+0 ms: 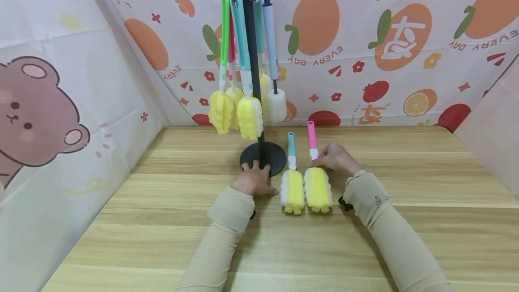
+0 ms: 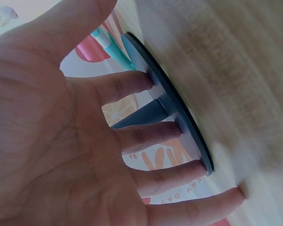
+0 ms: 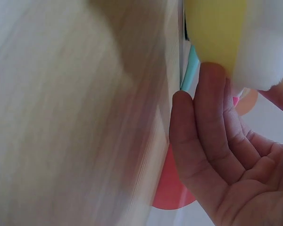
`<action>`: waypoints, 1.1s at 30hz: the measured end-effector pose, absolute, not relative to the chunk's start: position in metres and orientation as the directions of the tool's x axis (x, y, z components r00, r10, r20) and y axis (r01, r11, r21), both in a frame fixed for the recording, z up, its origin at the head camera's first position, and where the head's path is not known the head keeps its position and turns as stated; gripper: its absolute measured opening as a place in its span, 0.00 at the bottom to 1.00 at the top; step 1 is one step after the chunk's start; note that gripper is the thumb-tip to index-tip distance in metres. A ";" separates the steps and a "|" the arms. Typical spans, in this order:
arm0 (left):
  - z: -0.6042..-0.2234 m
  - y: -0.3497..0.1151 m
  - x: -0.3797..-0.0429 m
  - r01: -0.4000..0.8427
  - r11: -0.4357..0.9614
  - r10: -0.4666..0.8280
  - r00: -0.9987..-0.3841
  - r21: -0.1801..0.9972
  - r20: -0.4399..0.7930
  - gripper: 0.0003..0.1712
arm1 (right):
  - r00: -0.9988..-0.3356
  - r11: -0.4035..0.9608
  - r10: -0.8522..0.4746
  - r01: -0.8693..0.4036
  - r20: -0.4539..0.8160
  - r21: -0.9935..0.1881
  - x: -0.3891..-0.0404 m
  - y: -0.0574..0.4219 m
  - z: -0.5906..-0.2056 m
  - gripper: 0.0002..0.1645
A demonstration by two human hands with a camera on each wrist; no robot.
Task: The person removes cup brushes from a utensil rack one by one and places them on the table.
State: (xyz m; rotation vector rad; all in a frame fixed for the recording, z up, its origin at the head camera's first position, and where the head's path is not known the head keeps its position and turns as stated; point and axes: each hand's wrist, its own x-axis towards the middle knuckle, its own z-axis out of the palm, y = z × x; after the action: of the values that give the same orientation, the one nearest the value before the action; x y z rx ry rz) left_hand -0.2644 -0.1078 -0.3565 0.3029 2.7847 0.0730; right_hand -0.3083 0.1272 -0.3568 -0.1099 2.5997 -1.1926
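My left hand rests with spread fingers on the round black base of a brush stand. In the left wrist view, several straight fingertips touch the base near its edge. On the right, my right hand pinches the neck of a pink-handled sponge brush with a yellow and white head. That head hides part of the grip in the right wrist view. Beside it, a teal-handled sponge brush lies on the table, its head close to my left thumb.
Several sponge brushes hang from the stand's top hooks, among them a green-handled one, a light-blue one and a blue-grey one. Printed cloth backs the wooden table, with more cloth at the sides.
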 end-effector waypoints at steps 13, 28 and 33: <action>-0.357 -0.108 -0.265 0.203 0.976 0.216 -0.922 0.073 -0.322 0.45 | -0.948 0.636 -0.207 0.058 -0.243 -0.769 -0.308 0.127 -0.358 0.13; -0.358 -0.108 -0.266 0.198 0.977 0.214 -0.921 0.083 -0.325 0.46 | -0.940 0.655 -0.236 0.033 -0.245 -0.755 -0.307 0.121 -0.365 0.13; -0.358 -0.108 -0.266 0.202 0.976 0.218 -0.922 0.083 -0.321 0.46 | -0.940 0.660 -0.235 0.031 -0.246 -0.750 -0.307 0.121 -0.367 0.13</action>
State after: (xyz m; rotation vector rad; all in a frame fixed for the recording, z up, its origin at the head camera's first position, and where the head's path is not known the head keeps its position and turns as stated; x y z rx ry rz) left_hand -0.2656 -0.1081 -0.3581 0.3046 2.7901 0.0683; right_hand -0.3074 0.1213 -0.3670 -0.1618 2.5569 -1.1643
